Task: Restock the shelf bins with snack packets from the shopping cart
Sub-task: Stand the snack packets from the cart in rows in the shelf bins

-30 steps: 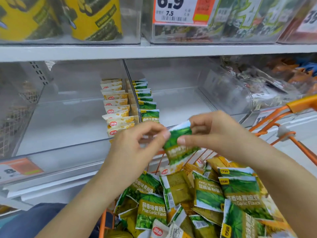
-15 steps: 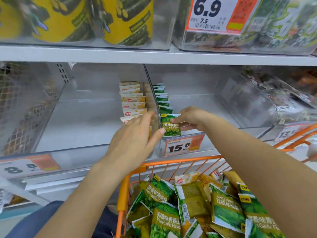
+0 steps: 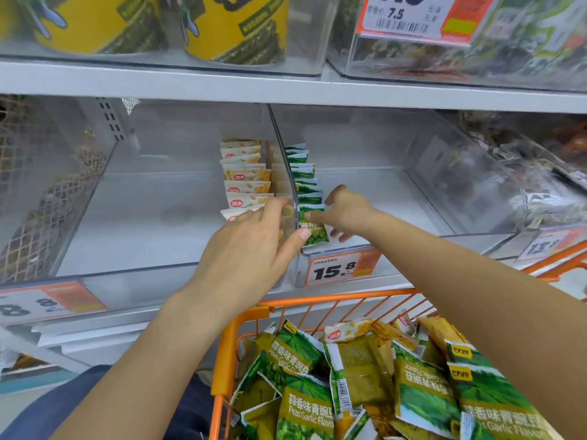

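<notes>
Reaching into the right clear bin (image 3: 365, 185), the right hand (image 3: 346, 212) pinches the nearest green pea packet (image 3: 314, 233) at its top edge, thumb and fingers closed narrowly on it; the packet stands upright at the near end of a row of green packets (image 3: 303, 176) set against the divider (image 3: 287, 173). About eight green packets show in that row, the far ones partly hidden. The left hand (image 3: 251, 249) is spread wide and holds nothing, its thumb tip touching the near end of the divider, its fingers over the near end of the yellow packet row (image 3: 246, 176) in the left clear bin (image 3: 143, 211). About seven yellow packets can be counted there. One price tag reading 15.8 (image 3: 341, 269) is fixed to the right bin's near edge. Below, the orange shopping cart (image 3: 317, 301) holds a loose heap of green and yellow packets (image 3: 365, 382), too jumbled to count.
</notes>
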{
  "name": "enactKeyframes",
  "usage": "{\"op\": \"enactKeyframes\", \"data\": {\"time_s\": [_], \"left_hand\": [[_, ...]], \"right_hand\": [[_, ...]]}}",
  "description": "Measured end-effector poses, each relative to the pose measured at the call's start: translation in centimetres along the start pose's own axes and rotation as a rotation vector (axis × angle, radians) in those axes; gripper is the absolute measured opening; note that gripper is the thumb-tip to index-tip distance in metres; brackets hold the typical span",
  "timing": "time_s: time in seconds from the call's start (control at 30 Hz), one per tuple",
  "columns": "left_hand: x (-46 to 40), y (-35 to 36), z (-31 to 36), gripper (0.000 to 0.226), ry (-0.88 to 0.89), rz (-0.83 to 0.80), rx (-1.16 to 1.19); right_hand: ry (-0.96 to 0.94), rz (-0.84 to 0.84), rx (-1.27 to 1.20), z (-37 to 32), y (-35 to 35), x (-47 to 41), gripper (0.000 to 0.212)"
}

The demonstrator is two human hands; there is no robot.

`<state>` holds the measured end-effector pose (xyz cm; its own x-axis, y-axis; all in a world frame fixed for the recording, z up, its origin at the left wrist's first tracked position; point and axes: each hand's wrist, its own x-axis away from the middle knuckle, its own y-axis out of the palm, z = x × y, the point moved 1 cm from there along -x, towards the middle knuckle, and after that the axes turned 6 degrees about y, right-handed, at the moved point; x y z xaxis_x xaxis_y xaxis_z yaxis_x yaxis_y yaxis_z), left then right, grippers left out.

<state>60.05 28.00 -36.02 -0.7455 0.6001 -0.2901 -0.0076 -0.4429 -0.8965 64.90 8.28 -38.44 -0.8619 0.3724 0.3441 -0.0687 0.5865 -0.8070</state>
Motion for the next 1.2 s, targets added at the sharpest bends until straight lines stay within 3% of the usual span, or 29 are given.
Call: {"op": "enactKeyframes", "data": {"time_s": [0.1,0.23,0.37,0.5,0.63,0.83,1.03,1.2], "left_hand": [[-0.1,0.0,0.1,0.051,-0.002,0.001,-0.002],[-0.1,0.1,0.1,0.052,0.006,0.004,-0.003],[-0.1,0.1,0.0,0.052,0.007,0.000,-0.004],[0.0,0.1,-0.1,0.050,0.016,0.002,-0.002],[-0.1,0.1,-0.2,0.050,0.026,-0.003,-0.007],[-0.2,0.1,-0.3,0.048,0.032,0.002,-0.005],[-0.3,0.1,-0.4,0.048,0.042,0.018,0.000],[-0.4,0.1,-0.3,0.049,0.041,0.020,-0.005]], "right_hand": [[0.009,-0.078,0.091,-0.2,0.4,0.2,0.035],[0.019,-0.198,-0.164,-0.2,0.1,0.5,0.023],[0.042,-0.306,-0.115,-0.1,0.5,0.1,0.055],[0.077,-0.300,-0.095,-0.3,0.4,-0.8,0.057],[0.075,-0.294,-0.037,-1.1,-0.2,-1.1,0.036],[0.027,-0.158,-0.024,-2.4,-0.3,-2.0,0.044],[0.063,-0.266,-0.019,-1.7,-0.5,-1.9,0.038],[0.054,-0.249,-0.046,-1.8,-1.1,-1.7,0.046]]}}
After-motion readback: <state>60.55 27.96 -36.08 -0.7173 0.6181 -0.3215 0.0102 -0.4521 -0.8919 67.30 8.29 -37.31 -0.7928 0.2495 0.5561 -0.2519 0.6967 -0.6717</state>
